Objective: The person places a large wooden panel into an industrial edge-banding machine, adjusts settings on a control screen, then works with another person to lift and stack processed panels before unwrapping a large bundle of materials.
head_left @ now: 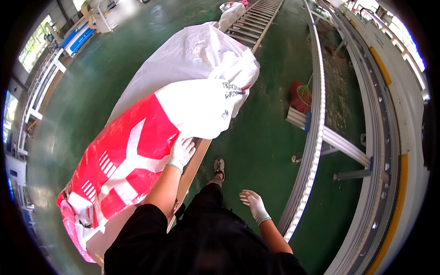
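Note:
My left hand (182, 153), in a white glove, rests with its fingers stretched along the edge of a large red and white plastic sack (137, 151). Under the sack lies a brown board (197, 158), its long edge showing beside my hand. A bigger white plastic bag (183, 50) is bunched up behind the red one. My right hand (253, 204), gloved in white too, hangs in the air to the right of my legs. Its fingers are loosely bent and a little apart, with nothing in them.
A roller conveyor (254, 20) runs away beyond the bags. To my right stands a long metal rail (316, 114) with rollers, and beyond it a machine frame (389, 137). A red and green broom-like thing (301, 95) lies by the rail. The floor (256, 151) is green.

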Action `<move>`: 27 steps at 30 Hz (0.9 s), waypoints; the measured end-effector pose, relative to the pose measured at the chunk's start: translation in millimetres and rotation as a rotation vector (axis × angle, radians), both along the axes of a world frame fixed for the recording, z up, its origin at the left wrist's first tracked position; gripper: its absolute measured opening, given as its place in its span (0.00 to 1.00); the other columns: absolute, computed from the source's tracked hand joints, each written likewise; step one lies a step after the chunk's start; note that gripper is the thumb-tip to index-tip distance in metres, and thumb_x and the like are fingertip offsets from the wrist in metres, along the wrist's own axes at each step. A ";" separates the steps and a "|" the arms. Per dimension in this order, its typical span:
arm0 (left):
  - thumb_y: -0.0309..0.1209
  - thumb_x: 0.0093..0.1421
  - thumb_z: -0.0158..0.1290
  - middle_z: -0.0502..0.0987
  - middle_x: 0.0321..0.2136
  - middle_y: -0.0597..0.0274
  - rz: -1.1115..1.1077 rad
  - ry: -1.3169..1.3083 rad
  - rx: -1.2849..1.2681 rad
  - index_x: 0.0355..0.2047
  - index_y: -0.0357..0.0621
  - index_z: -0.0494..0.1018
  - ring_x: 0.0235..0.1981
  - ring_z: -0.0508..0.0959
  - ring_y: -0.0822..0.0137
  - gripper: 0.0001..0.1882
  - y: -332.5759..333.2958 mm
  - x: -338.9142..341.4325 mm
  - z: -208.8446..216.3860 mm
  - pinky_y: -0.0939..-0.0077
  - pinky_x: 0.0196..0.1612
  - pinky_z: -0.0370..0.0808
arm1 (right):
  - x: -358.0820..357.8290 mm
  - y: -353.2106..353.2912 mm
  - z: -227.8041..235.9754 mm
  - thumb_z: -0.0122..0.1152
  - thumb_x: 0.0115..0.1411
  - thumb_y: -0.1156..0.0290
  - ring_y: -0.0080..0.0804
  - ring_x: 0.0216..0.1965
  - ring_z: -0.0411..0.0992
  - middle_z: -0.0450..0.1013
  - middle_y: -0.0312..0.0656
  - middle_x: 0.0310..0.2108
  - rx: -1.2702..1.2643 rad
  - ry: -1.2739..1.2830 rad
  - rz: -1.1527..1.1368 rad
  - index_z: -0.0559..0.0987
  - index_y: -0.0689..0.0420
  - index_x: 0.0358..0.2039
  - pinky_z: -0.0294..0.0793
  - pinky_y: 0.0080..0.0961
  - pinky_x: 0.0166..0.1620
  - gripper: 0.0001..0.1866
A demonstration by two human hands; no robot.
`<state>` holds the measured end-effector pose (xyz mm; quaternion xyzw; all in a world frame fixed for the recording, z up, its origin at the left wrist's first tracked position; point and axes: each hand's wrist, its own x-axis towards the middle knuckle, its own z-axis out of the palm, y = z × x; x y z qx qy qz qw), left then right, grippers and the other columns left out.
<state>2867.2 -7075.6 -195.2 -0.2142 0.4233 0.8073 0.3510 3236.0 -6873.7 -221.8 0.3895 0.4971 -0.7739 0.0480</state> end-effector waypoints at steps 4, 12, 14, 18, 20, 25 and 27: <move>0.44 0.69 0.52 0.71 0.58 0.58 0.323 0.046 0.178 0.51 0.50 0.71 0.65 0.64 0.56 0.16 57.1 -37.7 26.6 0.62 0.66 0.64 | -69.0 64.0 -4.3 0.49 0.74 0.63 0.31 0.49 0.77 0.79 0.44 0.50 -0.081 -0.044 0.106 0.75 0.62 0.58 0.75 0.28 0.53 0.20; 0.40 0.55 0.57 0.75 0.59 0.52 0.065 0.465 0.409 0.61 0.35 0.70 0.62 0.72 0.51 0.34 105.8 -121.3 220.1 0.52 0.67 0.64 | -332.8 169.4 57.3 0.39 0.71 0.35 0.56 0.65 0.63 0.54 0.52 0.72 -0.496 0.010 -0.094 0.52 0.52 0.72 0.72 0.54 0.59 0.41; 0.40 0.54 0.56 0.75 0.59 0.50 0.034 0.514 0.467 0.60 0.34 0.71 0.62 0.72 0.51 0.35 115.7 -168.0 219.1 0.53 0.68 0.64 | -408.7 215.2 59.6 0.39 0.70 0.33 0.57 0.67 0.60 0.46 0.53 0.75 -0.692 0.197 -0.190 0.45 0.52 0.74 0.69 0.58 0.61 0.46; 0.42 0.56 0.55 0.76 0.58 0.48 -0.185 0.757 0.410 0.60 0.33 0.71 0.60 0.74 0.52 0.34 143.8 -205.9 230.7 0.56 0.65 0.67 | -544.7 285.6 54.8 0.56 0.64 0.34 0.58 0.65 0.61 0.47 0.55 0.73 -0.521 0.082 -0.310 0.46 0.49 0.75 0.68 0.55 0.62 0.51; 0.49 0.59 0.55 0.78 0.55 0.49 -0.262 0.758 0.222 0.56 0.34 0.74 0.57 0.75 0.52 0.33 149.9 -207.6 232.9 0.54 0.64 0.67 | -593.0 312.9 30.8 0.60 0.64 0.41 0.54 0.61 0.65 0.60 0.53 0.65 -0.382 0.004 -0.320 0.58 0.46 0.69 0.73 0.53 0.56 0.40; 0.45 0.64 0.56 0.75 0.50 0.57 -0.392 0.598 -0.227 0.58 0.42 0.69 0.47 0.75 0.62 0.27 206.3 -195.7 188.2 0.65 0.46 0.72 | -619.4 376.2 -147.2 0.57 0.66 0.44 0.43 0.49 0.73 0.71 0.44 0.56 -0.350 -0.146 -0.446 0.72 0.49 0.59 0.75 0.48 0.48 0.28; 0.44 0.67 0.56 0.74 0.48 0.60 -0.317 0.508 -0.392 0.59 0.45 0.67 0.43 0.75 0.66 0.26 219.4 -172.2 169.6 0.70 0.39 0.74 | -622.9 367.3 -142.5 0.57 0.66 0.45 0.38 0.40 0.74 0.75 0.40 0.43 -0.450 -0.244 -0.410 0.76 0.48 0.51 0.76 0.42 0.42 0.23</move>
